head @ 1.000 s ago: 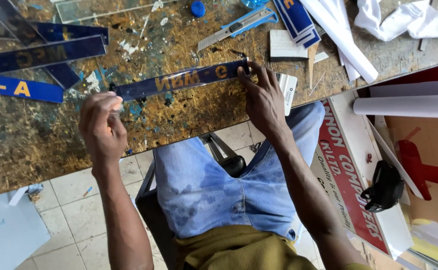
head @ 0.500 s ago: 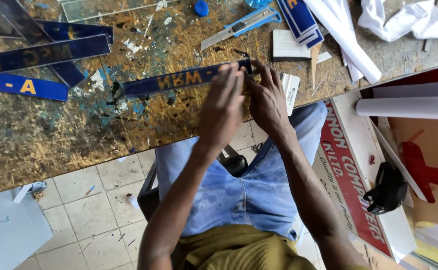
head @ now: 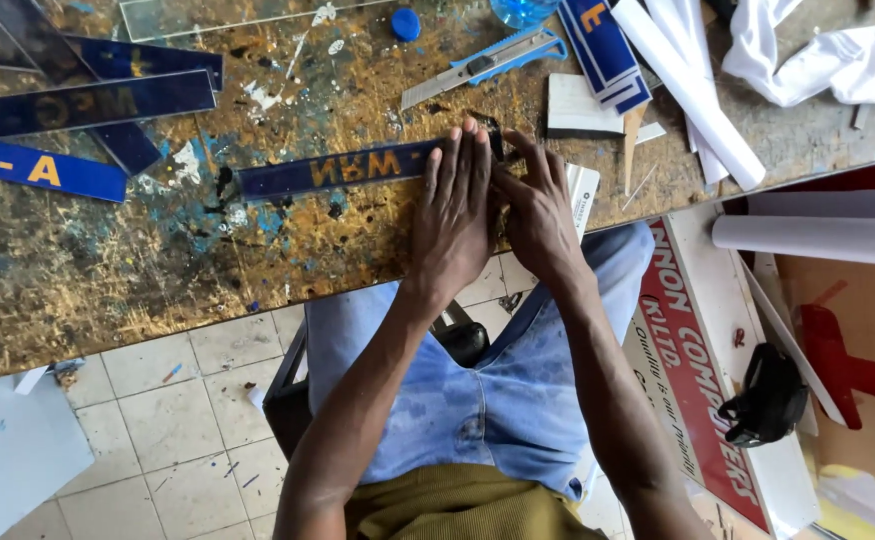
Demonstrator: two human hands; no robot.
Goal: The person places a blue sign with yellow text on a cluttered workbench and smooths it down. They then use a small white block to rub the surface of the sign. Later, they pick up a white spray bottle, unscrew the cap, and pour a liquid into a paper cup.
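Two bare hands meet at one end of a long dark-blue strip with orange lettering (head: 343, 168), which lies flat on the paint-spattered wooden workbench (head: 108, 270). The left hand (head: 455, 215) lies palm down with its fingers straight and close together, pressing on the strip's near end and closed around nothing. The right hand (head: 538, 205) touches it on the outer side, fingers bent towards the same end; whether they pinch anything cannot be told, since the left hand hides the spot.

Away from the hands on the left-hand side, the strip runs out across the bench. Further that way, well apart, lie more blue lettered strips (head: 53, 130), some crossing one another. Just beyond the fingertips sits a blue and grey utility knife (head: 486, 66), and beyond it a small blue round cap (head: 406, 24). Beside the right hand, on its outer side, are a white card (head: 580, 108), a short blue and white lettered strip (head: 605, 50) and a rolled white sheet (head: 693, 95). Crumpled white paper (head: 818, 62) lies further out. Below the bench edge, near the right forearm, a red and white signboard (head: 703, 370) leans, with a black object (head: 766, 398) on it.
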